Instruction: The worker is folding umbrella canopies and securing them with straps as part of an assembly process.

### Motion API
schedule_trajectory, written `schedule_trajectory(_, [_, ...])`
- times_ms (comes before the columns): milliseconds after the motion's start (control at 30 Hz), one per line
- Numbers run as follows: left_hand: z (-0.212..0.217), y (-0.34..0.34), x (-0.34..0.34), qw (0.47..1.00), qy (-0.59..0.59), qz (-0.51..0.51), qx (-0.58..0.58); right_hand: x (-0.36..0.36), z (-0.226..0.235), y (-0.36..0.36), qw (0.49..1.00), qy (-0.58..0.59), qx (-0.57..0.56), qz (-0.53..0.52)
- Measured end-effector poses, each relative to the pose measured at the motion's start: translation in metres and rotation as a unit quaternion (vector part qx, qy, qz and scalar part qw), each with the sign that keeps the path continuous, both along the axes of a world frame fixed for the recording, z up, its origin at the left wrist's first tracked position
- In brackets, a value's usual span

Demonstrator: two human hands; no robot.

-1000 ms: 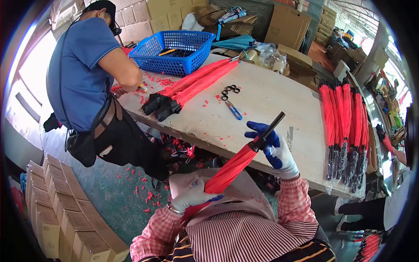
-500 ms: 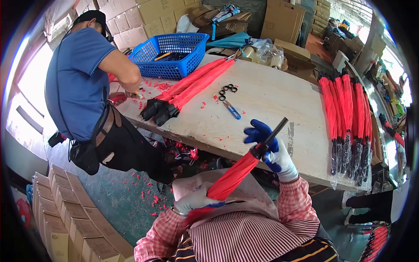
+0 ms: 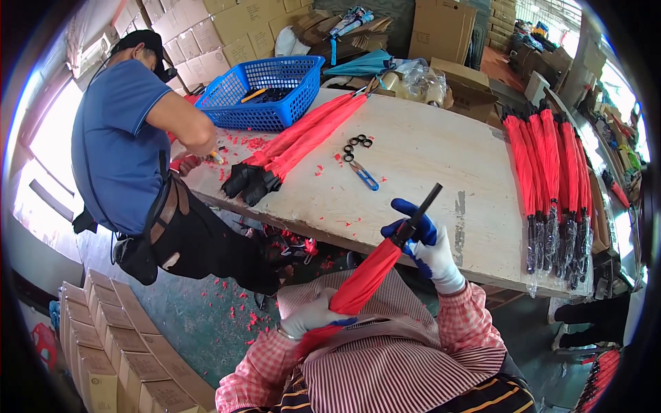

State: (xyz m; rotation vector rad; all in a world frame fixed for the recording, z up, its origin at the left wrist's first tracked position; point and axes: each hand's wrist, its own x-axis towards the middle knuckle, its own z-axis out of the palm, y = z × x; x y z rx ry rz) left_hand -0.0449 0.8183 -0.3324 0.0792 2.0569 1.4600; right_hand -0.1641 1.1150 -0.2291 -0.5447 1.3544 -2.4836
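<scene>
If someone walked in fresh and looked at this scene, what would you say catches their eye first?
Probably the folded red umbrella held slantwise in the foreground, the gloved left hand gripping its lower end and the right hand near its black tip. Next, the row of red umbrellas along the right of the wooden table, and a second bundle lying before the blue basket. At the left, a co-worker in a blue shirt bends over the table.

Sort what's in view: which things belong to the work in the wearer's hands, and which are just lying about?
In hand: folded red umbrella, held by left hand and right hand.

Lying about: snips, black rings, blue basket, red umbrellas at the table's right end, umbrella pile near the co-worker.
</scene>
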Motion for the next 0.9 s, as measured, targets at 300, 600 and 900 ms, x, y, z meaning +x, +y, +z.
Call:
schedule_trajectory(300, [-0.01, 0.009, -0.005, 0.99, -0.043, -0.033, 0.133, -0.002, -0.014, 0.002, 0.998, -0.011, 0.019, -0.051])
schedule_trajectory(600, [0.012, -0.008, -0.035, 0.865, -0.272, -0.106, 0.407, 0.004, -0.01, 0.001, 0.995, -0.014, -0.099, -0.016])
schedule_trajectory(900, [0.01, 0.038, -0.037, 0.692, -0.35, -0.157, 0.611, -0.018, 0.019, 0.017, 0.988, 0.082, -0.132, 0.017])
